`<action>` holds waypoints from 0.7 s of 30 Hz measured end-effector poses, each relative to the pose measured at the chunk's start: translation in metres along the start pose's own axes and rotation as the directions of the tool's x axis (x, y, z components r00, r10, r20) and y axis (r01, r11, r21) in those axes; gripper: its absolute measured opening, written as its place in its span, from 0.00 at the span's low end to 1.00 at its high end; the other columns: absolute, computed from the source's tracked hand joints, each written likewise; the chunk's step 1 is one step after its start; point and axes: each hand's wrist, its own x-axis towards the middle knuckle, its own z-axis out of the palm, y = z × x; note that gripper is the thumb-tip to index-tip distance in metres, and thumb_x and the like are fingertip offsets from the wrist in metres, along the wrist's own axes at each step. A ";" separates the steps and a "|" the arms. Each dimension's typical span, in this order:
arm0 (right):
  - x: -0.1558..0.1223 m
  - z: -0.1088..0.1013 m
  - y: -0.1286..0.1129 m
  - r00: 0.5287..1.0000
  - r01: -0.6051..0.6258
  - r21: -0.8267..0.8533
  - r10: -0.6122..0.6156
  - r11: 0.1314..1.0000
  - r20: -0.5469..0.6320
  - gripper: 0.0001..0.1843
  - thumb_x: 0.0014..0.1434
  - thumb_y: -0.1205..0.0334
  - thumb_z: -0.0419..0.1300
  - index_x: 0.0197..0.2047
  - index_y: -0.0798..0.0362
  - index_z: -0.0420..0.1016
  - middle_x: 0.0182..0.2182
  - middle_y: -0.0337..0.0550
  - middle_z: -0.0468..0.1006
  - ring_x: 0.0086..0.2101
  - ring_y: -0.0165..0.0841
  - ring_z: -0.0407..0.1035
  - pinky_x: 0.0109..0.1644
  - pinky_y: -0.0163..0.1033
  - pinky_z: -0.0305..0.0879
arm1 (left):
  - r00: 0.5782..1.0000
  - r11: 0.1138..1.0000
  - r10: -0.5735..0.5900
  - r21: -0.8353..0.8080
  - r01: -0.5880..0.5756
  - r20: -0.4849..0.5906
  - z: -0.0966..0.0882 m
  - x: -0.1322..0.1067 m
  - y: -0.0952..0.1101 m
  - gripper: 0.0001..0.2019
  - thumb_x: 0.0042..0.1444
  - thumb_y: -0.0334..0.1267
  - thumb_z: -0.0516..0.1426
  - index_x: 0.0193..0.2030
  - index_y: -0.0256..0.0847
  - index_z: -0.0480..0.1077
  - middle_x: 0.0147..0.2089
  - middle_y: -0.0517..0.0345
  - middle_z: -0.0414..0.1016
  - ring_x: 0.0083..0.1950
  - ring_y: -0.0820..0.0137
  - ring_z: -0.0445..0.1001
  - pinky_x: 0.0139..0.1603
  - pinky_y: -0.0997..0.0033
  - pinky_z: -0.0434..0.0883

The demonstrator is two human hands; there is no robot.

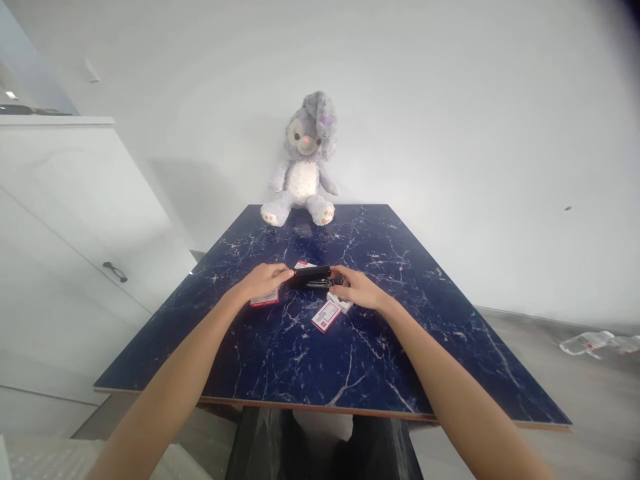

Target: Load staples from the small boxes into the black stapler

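Observation:
A black stapler point(313, 272) is held level between my two hands above the middle of the table, with a metallic strip showing along its lower part. My left hand point(266, 279) pinches the left end between thumb and fingers. At the right end, my right hand point(357, 288) has its fingers closed around the stapler. Below my left hand lies a red-and-white small box point(265, 299). Another red-and-white box point(326, 316) rests nearer to me, touching or close to a white opened pack point(341, 302) under my right fingers. Behind the stapler, a third box point(304, 265) is partly hidden.
The dark blue marbled table point(300, 367) has its front edge close to my legs. A grey plush toy point(303, 163) sits at the far edge against the white wall. To the left stands a white cabinet point(70, 233). Clear plastic packaging point(593, 343) lies on the floor at right.

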 end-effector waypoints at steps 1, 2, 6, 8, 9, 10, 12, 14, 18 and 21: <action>0.000 0.002 -0.001 1.000 -0.006 -0.001 0.006 1.000 -0.001 0.27 0.56 0.57 0.62 0.59 0.50 0.70 0.50 0.45 0.78 0.33 0.32 0.73 0.37 0.37 0.67 | 1.000 1.000 0.007 -0.011 -0.007 0.011 0.003 0.000 0.002 0.23 0.60 0.60 0.53 0.42 0.44 0.77 0.28 0.57 0.78 0.28 0.66 0.73 0.30 0.71 0.61; 0.000 0.003 -0.001 1.000 -0.012 0.008 0.012 1.000 -0.003 0.26 0.56 0.58 0.62 0.58 0.50 0.71 0.50 0.44 0.79 0.32 0.31 0.73 0.37 0.36 0.66 | 1.000 1.000 0.015 -0.023 -0.014 0.023 0.007 0.000 0.004 0.22 0.60 0.59 0.53 0.41 0.43 0.77 0.28 0.58 0.78 0.27 0.66 0.73 0.29 0.71 0.61; 0.001 0.007 0.001 0.998 -0.010 0.077 0.015 0.997 -0.053 0.20 0.58 0.56 0.59 0.53 0.51 0.73 0.45 0.42 0.81 0.32 0.30 0.74 0.37 0.35 0.67 | 0.996 0.992 0.058 -0.113 -0.050 0.068 0.011 0.003 0.002 0.21 0.62 0.56 0.52 0.34 0.42 0.76 0.29 0.58 0.79 0.26 0.69 0.72 0.28 0.72 0.61; 0.002 0.007 0.003 0.998 -0.002 0.076 0.007 0.997 -0.066 0.15 0.60 0.54 0.59 0.47 0.51 0.76 0.39 0.39 0.82 0.33 0.31 0.74 0.38 0.35 0.67 | 0.990 0.981 0.083 -0.182 -0.061 0.116 0.009 0.005 -0.003 0.20 0.61 0.54 0.53 0.34 0.41 0.77 0.31 0.57 0.79 0.28 0.69 0.73 0.30 0.72 0.64; 0.002 0.007 0.005 0.998 -0.002 0.077 0.007 0.997 -0.061 0.14 0.60 0.52 0.59 0.45 0.51 0.77 0.36 0.38 0.82 0.33 0.31 0.74 0.38 0.35 0.67 | 0.984 0.973 0.097 -0.222 -0.063 0.146 0.008 0.006 -0.006 0.19 0.60 0.54 0.55 0.34 0.41 0.78 0.31 0.56 0.80 0.29 0.68 0.75 0.31 0.72 0.66; 0.003 0.006 0.006 0.999 -0.006 0.084 0.010 0.996 -0.052 0.13 0.59 0.52 0.59 0.43 0.50 0.77 0.35 0.38 0.82 0.34 0.32 0.74 0.38 0.35 0.67 | 0.979 0.963 0.110 -0.262 -0.063 0.169 0.007 0.007 -0.008 0.19 0.59 0.54 0.56 0.35 0.40 0.78 0.32 0.55 0.80 0.31 0.66 0.76 0.34 0.71 0.68; 0.003 0.005 0.007 0.999 -0.020 0.114 0.024 0.993 -0.033 0.12 0.57 0.54 0.61 0.41 0.50 0.77 0.35 0.37 0.82 0.34 0.32 0.74 0.39 0.34 0.67 | 0.974 0.947 0.120 -0.315 -0.054 0.193 0.006 0.008 -0.012 0.19 0.58 0.54 0.58 0.38 0.39 0.78 0.33 0.54 0.80 0.35 0.65 0.77 0.38 0.69 0.71; 0.003 0.002 0.007 0.999 -0.038 0.132 0.040 0.990 -0.008 0.10 0.54 0.57 0.62 0.39 0.51 0.77 0.34 0.37 0.81 0.34 0.32 0.74 0.38 0.34 0.66 | 0.978 0.949 0.113 -0.311 -0.053 0.178 0.007 0.009 -0.013 0.19 0.57 0.55 0.59 0.39 0.39 0.78 0.34 0.54 0.79 0.35 0.65 0.77 0.39 0.69 0.71; 0.003 -0.002 0.004 0.998 -0.044 0.086 0.040 0.995 0.049 0.06 0.50 0.59 0.62 0.31 0.51 0.73 0.27 0.33 0.76 0.29 0.29 0.69 0.34 0.32 0.62 | 0.985 0.966 0.099 -0.251 -0.061 0.141 0.009 0.011 -0.016 0.20 0.57 0.56 0.59 0.39 0.40 0.80 0.36 0.53 0.80 0.35 0.67 0.75 0.38 0.70 0.70; 0.005 -0.003 0.000 0.998 -0.030 0.030 0.029 0.999 0.050 0.04 0.49 0.60 0.61 0.29 0.52 0.72 0.26 0.32 0.75 0.28 0.29 0.68 0.32 0.32 0.59 | 0.986 0.971 0.092 -0.231 -0.057 0.142 0.008 0.014 -0.017 0.20 0.56 0.56 0.60 0.38 0.40 0.80 0.35 0.54 0.79 0.34 0.68 0.74 0.37 0.71 0.68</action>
